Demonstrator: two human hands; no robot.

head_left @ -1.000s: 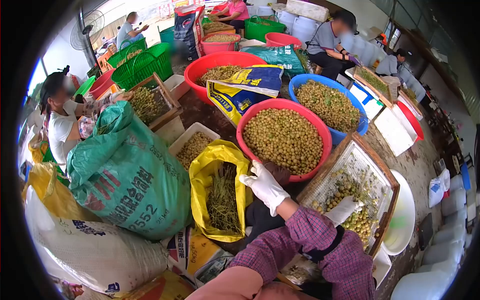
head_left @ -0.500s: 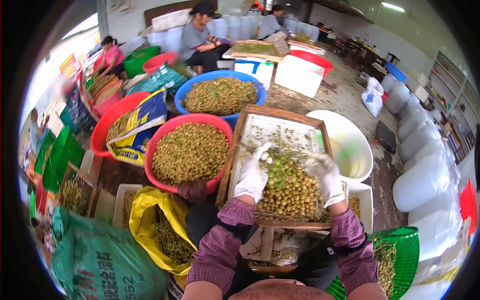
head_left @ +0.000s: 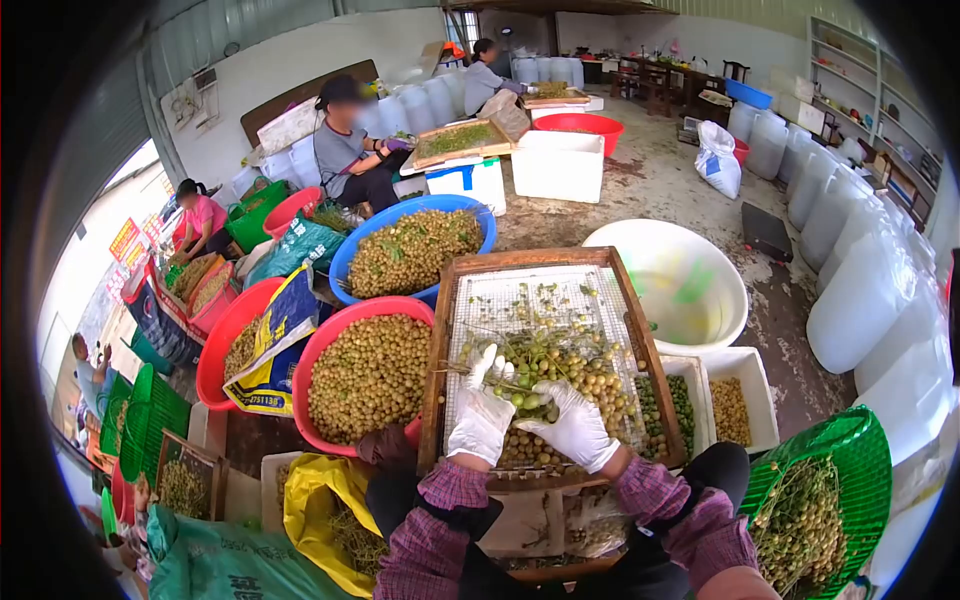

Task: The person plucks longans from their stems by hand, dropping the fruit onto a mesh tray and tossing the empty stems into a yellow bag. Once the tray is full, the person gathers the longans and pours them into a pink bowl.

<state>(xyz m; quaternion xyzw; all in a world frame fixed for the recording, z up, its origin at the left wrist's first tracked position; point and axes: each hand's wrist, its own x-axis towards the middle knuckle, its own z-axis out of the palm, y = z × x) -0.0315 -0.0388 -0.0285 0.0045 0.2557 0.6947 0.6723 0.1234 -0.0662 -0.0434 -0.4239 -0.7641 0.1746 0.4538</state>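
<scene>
In the head view, a wood-framed mesh tray [head_left: 545, 258] lies tilted before me, holding round yellow-brown fruits [head_left: 605, 385], green fruits and stalks. My left hand [head_left: 482, 418], in a white glove, is closed around the thin stalks of a leafy fruit sprig [head_left: 540, 368] over the tray's middle. My right hand [head_left: 578, 425], gloved too, has its fingers curled over green fruits [head_left: 530, 402] beside the left fingertips. Part of what lies under both hands is hidden.
A red tub [head_left: 432, 322] and a blue tub [head_left: 490, 235] of fruit stand left. On the right are a white tub [head_left: 740, 290], a foam box [head_left: 765, 400] of fruit and a green basket [head_left: 875, 470]. Other people [head_left: 345, 150] sit at trays farther back.
My right hand has moved left and down from the tray's right side, to close over green fruits beside the left hand. The left hand now grips a sprig. The camera view has tilted up.
</scene>
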